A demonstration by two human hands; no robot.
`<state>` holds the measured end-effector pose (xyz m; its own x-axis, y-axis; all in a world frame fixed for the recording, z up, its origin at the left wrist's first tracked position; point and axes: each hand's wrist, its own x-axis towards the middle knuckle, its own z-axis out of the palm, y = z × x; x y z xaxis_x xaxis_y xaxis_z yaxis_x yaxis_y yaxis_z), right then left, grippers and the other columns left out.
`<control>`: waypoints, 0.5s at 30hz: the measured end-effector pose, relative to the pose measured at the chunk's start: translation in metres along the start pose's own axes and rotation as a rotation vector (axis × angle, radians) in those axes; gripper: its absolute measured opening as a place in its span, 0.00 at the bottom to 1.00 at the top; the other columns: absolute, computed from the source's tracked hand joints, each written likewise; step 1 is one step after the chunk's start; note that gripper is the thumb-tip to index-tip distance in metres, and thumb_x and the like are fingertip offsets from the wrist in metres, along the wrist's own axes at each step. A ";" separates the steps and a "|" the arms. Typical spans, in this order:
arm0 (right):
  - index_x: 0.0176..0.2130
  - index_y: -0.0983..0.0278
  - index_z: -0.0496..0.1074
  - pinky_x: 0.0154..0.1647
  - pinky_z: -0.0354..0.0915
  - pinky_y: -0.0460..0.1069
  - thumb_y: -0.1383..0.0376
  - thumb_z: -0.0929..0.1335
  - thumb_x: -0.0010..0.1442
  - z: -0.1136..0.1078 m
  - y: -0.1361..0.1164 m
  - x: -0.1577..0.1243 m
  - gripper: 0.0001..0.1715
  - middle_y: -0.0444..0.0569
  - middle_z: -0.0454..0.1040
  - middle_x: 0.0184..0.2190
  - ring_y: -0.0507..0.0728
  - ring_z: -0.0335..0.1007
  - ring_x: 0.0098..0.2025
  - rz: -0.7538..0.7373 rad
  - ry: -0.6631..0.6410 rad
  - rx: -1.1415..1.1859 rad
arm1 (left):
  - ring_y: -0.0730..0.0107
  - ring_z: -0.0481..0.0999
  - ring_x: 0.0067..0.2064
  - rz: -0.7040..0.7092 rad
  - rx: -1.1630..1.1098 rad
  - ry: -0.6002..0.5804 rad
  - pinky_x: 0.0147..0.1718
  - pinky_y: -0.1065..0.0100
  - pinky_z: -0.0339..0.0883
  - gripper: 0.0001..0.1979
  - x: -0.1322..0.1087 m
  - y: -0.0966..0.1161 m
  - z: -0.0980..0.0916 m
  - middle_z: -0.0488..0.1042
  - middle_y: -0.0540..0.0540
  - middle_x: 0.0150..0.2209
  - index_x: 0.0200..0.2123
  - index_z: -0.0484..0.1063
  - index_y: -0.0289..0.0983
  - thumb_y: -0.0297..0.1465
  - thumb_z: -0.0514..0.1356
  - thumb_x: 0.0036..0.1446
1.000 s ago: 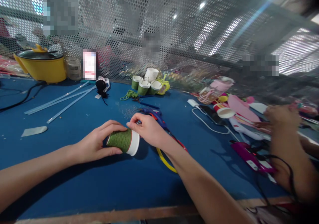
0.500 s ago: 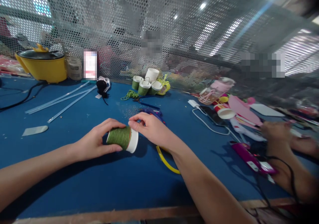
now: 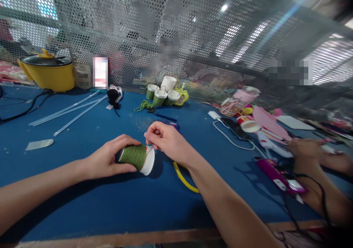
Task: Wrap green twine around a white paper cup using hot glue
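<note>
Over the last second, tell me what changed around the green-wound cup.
The right hand closed its fingers into a pinch at the rim of the cup, which tipped slightly. The co-worker's hand sank toward the table. The left hand kept gripping the cup.

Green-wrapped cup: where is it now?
Head view, centre-left: the green-wrapped cup lies sideways in the left hand, right hand at its white rim, over the blue table.

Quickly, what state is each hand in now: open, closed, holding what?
Left hand: closed on the white paper cup wrapped in green yarn.
Right hand: pinched shut at that cup's rim.
</note>
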<state>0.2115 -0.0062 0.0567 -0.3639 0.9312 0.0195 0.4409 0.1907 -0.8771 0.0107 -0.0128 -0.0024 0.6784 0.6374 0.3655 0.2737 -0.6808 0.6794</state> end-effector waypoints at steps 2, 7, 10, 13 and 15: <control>0.27 0.64 0.61 0.19 0.55 0.43 0.63 0.65 0.55 0.001 -0.002 0.000 0.08 0.40 0.66 0.21 0.46 0.57 0.19 0.000 0.006 0.082 | 0.62 0.69 0.47 -0.012 0.007 -0.012 0.46 0.63 0.64 0.23 0.000 0.002 0.000 0.67 0.43 0.46 0.51 0.59 0.39 0.36 0.61 0.53; 0.27 0.65 0.66 0.21 0.56 0.44 0.66 0.67 0.52 0.005 -0.006 0.009 0.05 0.39 0.64 0.20 0.46 0.58 0.21 -0.068 0.021 0.065 | 0.61 0.71 0.44 -0.011 0.056 0.000 0.40 0.64 0.67 0.25 -0.003 0.003 0.001 0.68 0.42 0.45 0.49 0.56 0.38 0.38 0.61 0.52; 0.25 0.66 0.67 0.24 0.57 0.44 0.68 0.68 0.51 0.010 -0.007 0.019 0.05 0.40 0.65 0.20 0.47 0.58 0.23 -0.112 -0.003 -0.017 | 0.60 0.72 0.43 0.070 0.115 0.002 0.39 0.63 0.68 0.24 -0.004 0.001 0.001 0.68 0.41 0.45 0.49 0.55 0.38 0.39 0.60 0.53; 0.25 0.66 0.67 0.24 0.57 0.43 0.68 0.68 0.51 0.017 -0.005 0.029 0.06 0.40 0.65 0.20 0.47 0.59 0.23 -0.100 -0.085 -0.030 | 0.57 0.68 0.50 0.166 0.164 0.000 0.45 0.60 0.66 0.26 -0.005 -0.001 0.001 0.65 0.39 0.50 0.54 0.52 0.40 0.38 0.59 0.56; 0.24 0.66 0.67 0.24 0.58 0.43 0.67 0.69 0.50 0.020 -0.002 0.034 0.07 0.40 0.66 0.20 0.47 0.60 0.23 -0.098 -0.143 -0.029 | 0.56 0.65 0.54 0.180 0.178 -0.008 0.49 0.60 0.64 0.27 -0.004 -0.001 0.001 0.61 0.38 0.54 0.56 0.52 0.40 0.38 0.58 0.57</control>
<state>0.1815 0.0192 0.0497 -0.5184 0.8545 0.0339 0.4207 0.2893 -0.8598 0.0083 -0.0152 -0.0054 0.7322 0.4981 0.4646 0.2635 -0.8361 0.4811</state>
